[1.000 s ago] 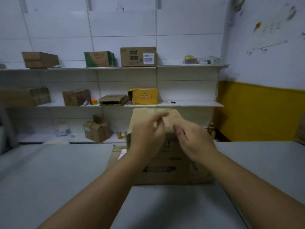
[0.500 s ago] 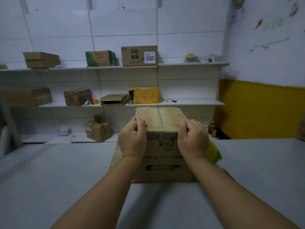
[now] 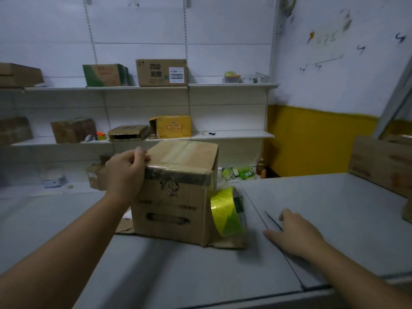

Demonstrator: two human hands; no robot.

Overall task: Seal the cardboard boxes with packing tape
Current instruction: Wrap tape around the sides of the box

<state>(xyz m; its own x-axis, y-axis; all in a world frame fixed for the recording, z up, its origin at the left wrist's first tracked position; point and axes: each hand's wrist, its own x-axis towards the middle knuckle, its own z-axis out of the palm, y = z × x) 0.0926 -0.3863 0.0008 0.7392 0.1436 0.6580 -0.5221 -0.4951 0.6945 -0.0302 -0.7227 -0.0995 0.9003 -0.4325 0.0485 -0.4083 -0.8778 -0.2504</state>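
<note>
Head view. A brown cardboard box [image 3: 174, 197] with a slot handle in its near wall stands upright on a flattened sheet of cardboard [image 3: 227, 243] in the middle of a grey table [image 3: 178, 275]. Its top flaps are closed, and strips of glossy clear packing tape [image 3: 178, 152] run along the centre seam and across the near top edge. The left hand [image 3: 127, 172] grips the box's near-left top corner, with the fingers curled over the edge and the thumb pressed on the taped top. A roll of yellow-green tape [image 3: 225, 210] stands on edge just beside the box's right wall. The right hand [image 3: 294, 235] lies palm down on the table, well apart from the box, its fingers spread and holding nothing. A thin dark stick-like tool [image 3: 273, 219] lies at its fingertips; whether they touch cannot be told. Behind the table, white wall shelves [image 3: 231, 136] carry a yellow carton [image 3: 171, 128] and a brown carton with a barcode label [image 3: 161, 72].
</note>
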